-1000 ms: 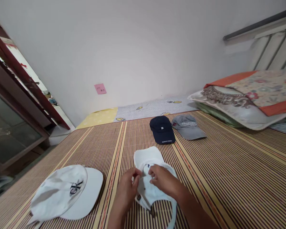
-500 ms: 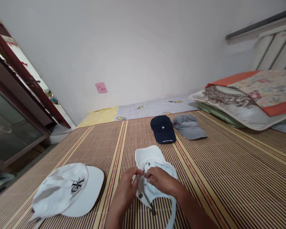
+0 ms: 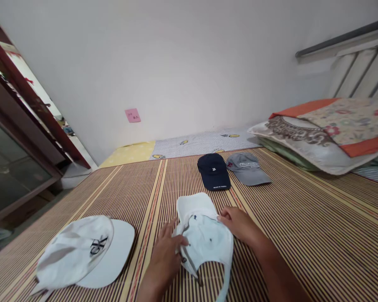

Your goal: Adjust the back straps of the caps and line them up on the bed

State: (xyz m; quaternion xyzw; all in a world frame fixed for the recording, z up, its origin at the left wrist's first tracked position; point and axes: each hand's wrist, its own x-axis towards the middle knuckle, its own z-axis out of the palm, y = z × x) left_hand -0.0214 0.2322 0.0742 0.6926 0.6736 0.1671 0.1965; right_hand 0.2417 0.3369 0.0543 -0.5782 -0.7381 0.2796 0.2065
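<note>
A pale blue-white cap (image 3: 204, 241) lies on the striped mat with its brim pointing away and its loose strap hanging toward me. At its left edge is my left hand (image 3: 166, 253), fingers apart, the thumb over the cap's side. My right hand (image 3: 237, 222) pinches the rim on the right, near where the brim joins. To the left lies a white cap with black letters (image 3: 78, 251), its brim facing right.
Behind the pale cap, a navy cap (image 3: 213, 171) sits beside a grey cap (image 3: 247, 168). Pillows (image 3: 305, 132) are stacked at the right by the wall. A pink note (image 3: 132, 115) is on the wall; a glass-fronted cabinet (image 3: 15, 163) stands at left.
Both hands have come apart from the middle of the pale cap, the left to its left edge and the right to its right rim. The left hand's fingers have spread.
</note>
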